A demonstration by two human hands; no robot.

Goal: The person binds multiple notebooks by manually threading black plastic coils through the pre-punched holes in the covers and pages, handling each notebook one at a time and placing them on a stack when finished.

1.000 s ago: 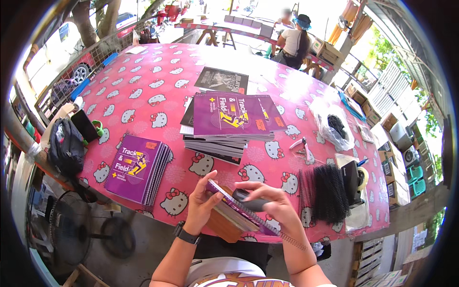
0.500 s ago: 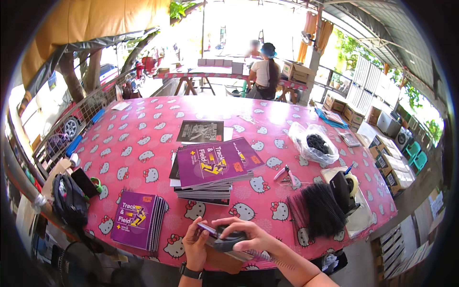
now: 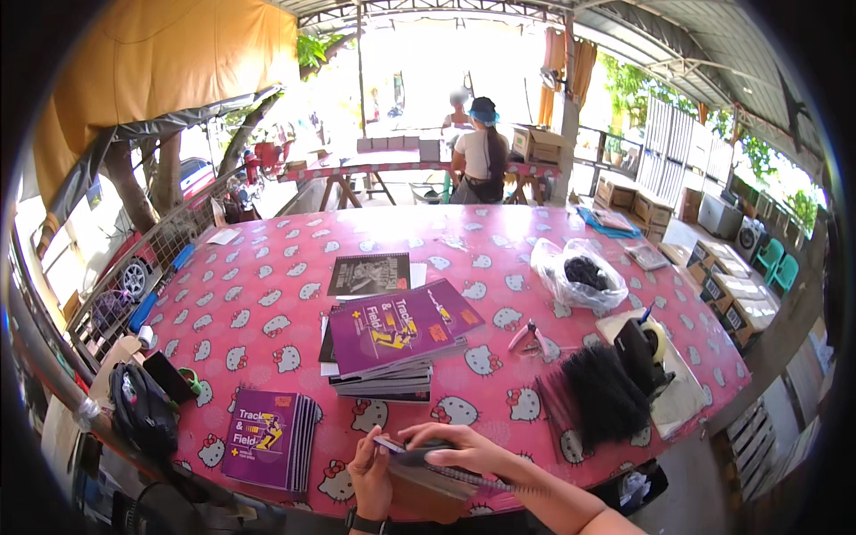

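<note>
Your left hand point(image 3: 370, 474) and right hand point(image 3: 459, 448) both clasp one booklet point(image 3: 426, 465) at the worktop's point(image 3: 267, 294) near edge; two stacks point(image 3: 392, 343) lie unhandled.

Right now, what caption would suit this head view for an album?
Both hands hold a spiral-bound booklet at the edge of a pink table stacked with purple booklets.
</note>
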